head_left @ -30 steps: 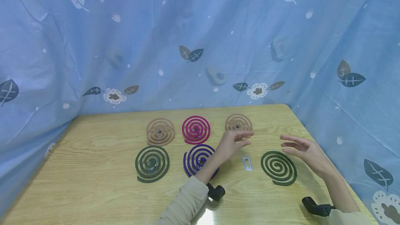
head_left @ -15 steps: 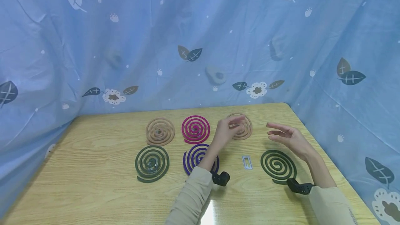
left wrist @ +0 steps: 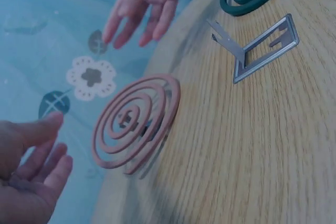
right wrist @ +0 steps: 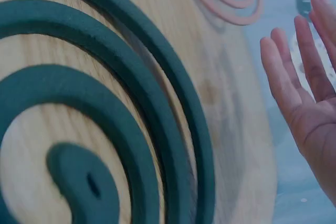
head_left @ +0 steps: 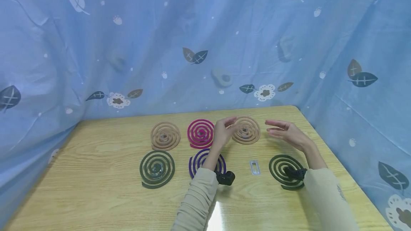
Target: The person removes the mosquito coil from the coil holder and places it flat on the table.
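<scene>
Both hands are raised over the table with loosely bent fingers and hold nothing. Between them, at the back right, a tan mosquito coil [head_left: 245,142] sits on a small metal stand, apart from the fingers. My left hand [head_left: 221,133] is just left of that coil, above the purple mosquito coil [head_left: 191,167], which my forearm partly covers. To the coil's right is my right hand [head_left: 290,134]. A green mosquito coil [right wrist: 181,129] lies flat below the right wrist. In the left wrist view a metal coil stand [left wrist: 268,45] lies alone with its prong bent up.
A magenta mosquito coil [head_left: 189,133] and another tan coil [head_left: 152,134] lie along the back. A second green coil [head_left: 141,168] is at the front left, on a stand. Blue patterned cloth [head_left: 144,45] hangs behind and beside the wooden table [head_left: 96,195].
My left hand has moved left, from in front of the tan coil to beside it. My right hand has moved left and farther back. The coils and the loose stand stay where they were.
</scene>
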Available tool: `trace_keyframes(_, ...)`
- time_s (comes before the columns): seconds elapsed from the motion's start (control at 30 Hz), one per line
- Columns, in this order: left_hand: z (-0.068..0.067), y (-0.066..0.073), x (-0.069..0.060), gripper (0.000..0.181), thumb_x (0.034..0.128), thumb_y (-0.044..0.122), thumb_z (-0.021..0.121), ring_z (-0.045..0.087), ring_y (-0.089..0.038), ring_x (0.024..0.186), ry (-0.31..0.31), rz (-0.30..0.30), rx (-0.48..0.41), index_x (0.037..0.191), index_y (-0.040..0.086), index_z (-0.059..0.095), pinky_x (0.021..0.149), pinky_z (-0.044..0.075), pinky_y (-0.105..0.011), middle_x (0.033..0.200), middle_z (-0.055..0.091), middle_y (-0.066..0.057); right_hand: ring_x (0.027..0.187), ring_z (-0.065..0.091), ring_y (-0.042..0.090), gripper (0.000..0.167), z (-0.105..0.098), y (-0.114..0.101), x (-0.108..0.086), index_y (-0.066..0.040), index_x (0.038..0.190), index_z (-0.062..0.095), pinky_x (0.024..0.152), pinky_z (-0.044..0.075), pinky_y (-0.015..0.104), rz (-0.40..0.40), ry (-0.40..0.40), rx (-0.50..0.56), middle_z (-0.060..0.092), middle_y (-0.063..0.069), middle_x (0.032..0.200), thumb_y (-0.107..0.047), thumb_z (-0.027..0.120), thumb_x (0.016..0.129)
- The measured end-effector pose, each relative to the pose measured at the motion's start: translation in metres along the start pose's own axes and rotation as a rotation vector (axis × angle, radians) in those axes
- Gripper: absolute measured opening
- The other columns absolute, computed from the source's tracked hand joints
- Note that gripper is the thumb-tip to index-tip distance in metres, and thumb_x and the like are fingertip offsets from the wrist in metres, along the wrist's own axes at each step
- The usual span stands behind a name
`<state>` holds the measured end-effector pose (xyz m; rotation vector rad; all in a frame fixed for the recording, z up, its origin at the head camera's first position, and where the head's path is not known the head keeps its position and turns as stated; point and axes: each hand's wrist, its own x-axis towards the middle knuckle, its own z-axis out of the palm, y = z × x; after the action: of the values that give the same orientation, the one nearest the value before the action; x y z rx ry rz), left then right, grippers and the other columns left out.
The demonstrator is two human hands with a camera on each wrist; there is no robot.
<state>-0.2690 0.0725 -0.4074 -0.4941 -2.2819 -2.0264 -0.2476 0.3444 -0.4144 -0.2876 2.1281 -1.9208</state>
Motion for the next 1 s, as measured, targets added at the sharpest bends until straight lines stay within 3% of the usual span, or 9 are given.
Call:
trace_keyframes(0.2,0.005,-0.004,-0.001,0.037,0.0819,-0.010,0.067,0.056,-0.038,0.117,0.066,-0.073,0.069,0.119,-0.008,0.062,0.098,0.050,-0.040,0.125,0.060,-0.021,0.114,0.058,0.013,0.061,-0.003,0.009,0.011,0.014,0.143,0.026,0.101,0.047,0.035,0.017,-0.007,-0.025,0.032,0.025,0.149,-0.001,0.058,0.094)
trace_keyframes(0.43,0.011,-0.007,-0.002,0.038,0.0816,-0.010,0.066,0.057,-0.032,0.117,0.108,-0.155,0.134,0.119,-0.004,0.064,0.094,0.052,-0.032,0.124,0.062,-0.019,0.105,0.061,0.007,0.060,0.000,0.015,0.022,0.014,0.142,0.028,0.093,0.052,0.026,0.061,0.001,-0.019,0.053,0.008,0.133,0.005,0.059,0.091)
trace_keyframes(0.5,0.011,-0.009,0.000,0.038,0.0815,-0.011,0.066,0.058,-0.033,0.116,0.093,-0.123,0.136,0.119,-0.005,0.063,0.094,0.052,-0.033,0.122,0.062,-0.020,0.106,0.061,0.007,0.060,0.001,0.015,0.024,0.014,0.142,0.028,0.093,0.052,0.026,0.065,-0.005,-0.023,0.051,0.013,0.135,0.005,0.058,0.092)
trace_keyframes(0.6,0.005,-0.004,0.001,0.038,0.0830,-0.010,0.066,0.057,-0.034,0.116,0.028,-0.075,0.099,0.121,-0.005,0.062,0.095,0.051,-0.033,0.125,0.061,-0.020,0.107,0.060,0.008,0.059,0.002,0.012,0.025,0.014,0.143,0.027,0.094,0.051,0.027,0.064,-0.008,-0.040,0.040,0.025,0.143,0.005,0.058,0.092)
trace_keyframes(0.73,-0.016,0.015,0.004,0.038,0.0877,-0.003,0.066,0.055,-0.033,0.119,-0.127,-0.018,0.073,0.125,-0.002,0.061,0.096,0.052,-0.032,0.128,0.059,-0.017,0.106,0.061,0.007,0.060,0.001,0.009,0.023,0.014,0.143,0.027,0.095,0.051,0.027,0.068,-0.008,-0.042,0.028,0.030,0.148,0.003,0.058,0.092)
trace_keyframes(0.9,-0.056,0.040,0.016,0.039,0.0918,0.006,0.064,0.054,-0.026,0.123,-0.299,0.035,0.067,0.130,0.003,0.058,0.098,0.050,-0.030,0.131,0.059,-0.014,0.107,0.062,0.011,0.059,-0.002,0.011,0.020,0.017,0.143,0.023,0.097,0.050,0.030,0.058,-0.031,0.019,0.035,0.026,0.145,0.004,0.055,0.094)
trace_keyframes(1.0,-0.073,0.042,0.026,0.040,0.0924,0.007,0.063,0.054,-0.022,0.122,-0.359,0.068,0.041,0.131,0.003,0.057,0.099,0.048,-0.029,0.132,0.058,-0.013,0.108,0.062,0.012,0.058,-0.003,0.014,0.019,0.017,0.143,0.023,0.097,0.050,0.031,0.057,-0.030,0.045,0.041,0.019,0.141,0.005,0.054,0.095)
